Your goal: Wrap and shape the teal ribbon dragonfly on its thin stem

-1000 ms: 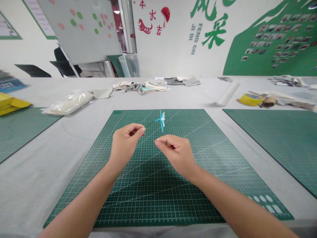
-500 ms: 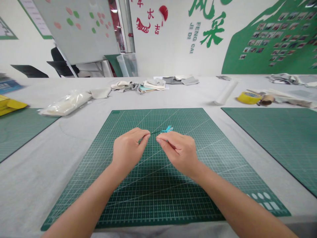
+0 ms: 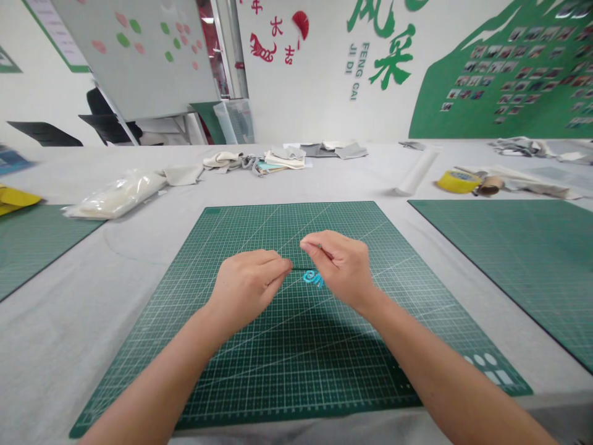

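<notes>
Over the green cutting mat [image 3: 259, 383], my left hand [image 3: 248, 284] is closed, thumb and forefinger pinching the end of a thin dark cord [image 3: 299, 269]. The cord stretches right and disappears behind my right hand [image 3: 340, 266]. A small bright blue ornament [image 3: 311, 277] with a ring-like pattern and short strands hangs close under the cord, beside my right palm. My right hand is closed too, its thumb and forefinger tips pressed together a little above the cord. What those tips hold is too small to make out.
More cutting mats [image 3: 519, 253] lie at left and right. Beyond are a clear plastic bag [image 3: 118, 194], fabric scraps [image 3: 282, 157], a white roll [image 3: 417, 173] and a yellow tape roll [image 3: 458, 182]. A grey cloth covers the table [image 3: 41, 358].
My right hand has risen slightly above the cord, while my left hand has moved a little right and down. The blue ornament has dropped lower and now shows its ring pattern.
</notes>
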### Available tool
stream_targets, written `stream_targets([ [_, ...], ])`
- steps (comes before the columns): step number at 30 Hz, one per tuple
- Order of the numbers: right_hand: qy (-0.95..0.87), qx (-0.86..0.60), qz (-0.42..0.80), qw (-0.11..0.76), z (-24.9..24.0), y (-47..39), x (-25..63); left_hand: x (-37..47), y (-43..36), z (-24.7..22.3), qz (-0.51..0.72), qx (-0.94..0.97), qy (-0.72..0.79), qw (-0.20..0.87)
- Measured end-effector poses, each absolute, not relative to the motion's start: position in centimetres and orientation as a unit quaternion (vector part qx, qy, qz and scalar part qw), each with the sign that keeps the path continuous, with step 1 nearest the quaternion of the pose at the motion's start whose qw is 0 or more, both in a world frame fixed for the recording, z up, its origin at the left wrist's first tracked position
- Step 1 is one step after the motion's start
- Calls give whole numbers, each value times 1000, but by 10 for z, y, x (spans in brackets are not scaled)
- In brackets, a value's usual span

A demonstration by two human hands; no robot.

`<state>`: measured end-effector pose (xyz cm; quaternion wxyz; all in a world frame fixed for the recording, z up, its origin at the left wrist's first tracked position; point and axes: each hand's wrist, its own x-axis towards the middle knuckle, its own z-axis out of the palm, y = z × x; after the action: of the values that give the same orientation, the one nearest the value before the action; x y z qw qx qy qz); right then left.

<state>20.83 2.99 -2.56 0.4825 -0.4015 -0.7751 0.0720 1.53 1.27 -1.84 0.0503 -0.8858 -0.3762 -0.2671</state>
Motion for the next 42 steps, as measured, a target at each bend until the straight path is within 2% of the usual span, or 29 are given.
stream_targets([
  [18, -737, -440, 381, 344, -33, 66, 226, 9, 15, -14, -285, -911, -298, 2],
  [24, -737, -452, 368, 342, -35, 69, 227, 9, 15, -16, -284, -910, -298, 45],
  [38, -738, -468, 351, 336, -34, 65, 224, 10, 17, -19, -254, -916, -305, 53],
  [40, -716, -469, 379, 352, -32, 66, 227, 6, 21, -19, -241, -909, -329, 85],
  [42, -672, -452, 468, 353, -29, 67, 231, 0, 26, -18, -222, -902, -352, 118],
])
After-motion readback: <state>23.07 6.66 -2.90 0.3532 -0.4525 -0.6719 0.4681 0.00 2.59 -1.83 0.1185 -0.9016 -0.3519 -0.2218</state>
